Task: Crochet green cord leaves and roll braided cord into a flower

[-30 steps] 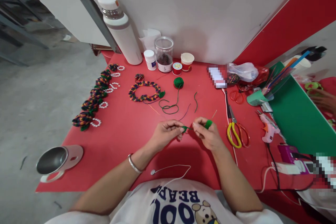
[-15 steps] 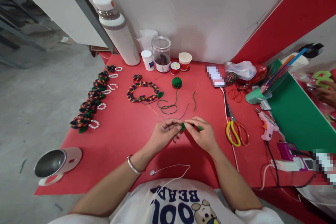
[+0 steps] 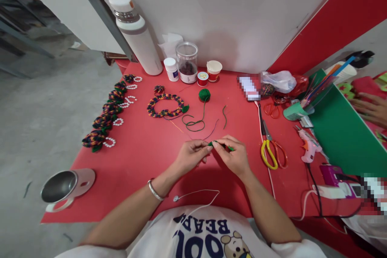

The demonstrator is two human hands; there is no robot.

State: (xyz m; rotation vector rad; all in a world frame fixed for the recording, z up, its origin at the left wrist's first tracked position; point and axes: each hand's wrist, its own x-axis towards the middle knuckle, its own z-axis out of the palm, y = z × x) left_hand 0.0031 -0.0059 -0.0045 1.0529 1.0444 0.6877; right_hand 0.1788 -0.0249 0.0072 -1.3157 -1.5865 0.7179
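Observation:
Between my fingertips is a small green yarn piece (image 3: 211,144). My left hand (image 3: 193,154) pinches it from the left. My right hand (image 3: 232,154) is closed against it from the right, and a bit of green shows by its knuckles; whether it also holds a tool is hidden. Beyond my hands, a green yarn ball (image 3: 204,95) trails a loose strand onto the red table (image 3: 145,193). A multicoloured knitted ring (image 3: 166,106) with a green leaf-like end lies to its left. A short cut green strand (image 3: 224,117) lies to the right.
Multicoloured yarn pieces (image 3: 102,121) with pearl loops line the left edge. A steel-lined mug (image 3: 68,187) stands at the near left. A tall flask (image 3: 139,40) and a clear jar (image 3: 187,62) stand at the back. Scissors (image 3: 269,154) and a pink glue gun (image 3: 310,147) lie right. Another person's hand (image 3: 373,109) shows far right.
My fingers have shifted slightly on the green yarn piece, and less of it shows between them. The other person's hand has moved further into view at the right.

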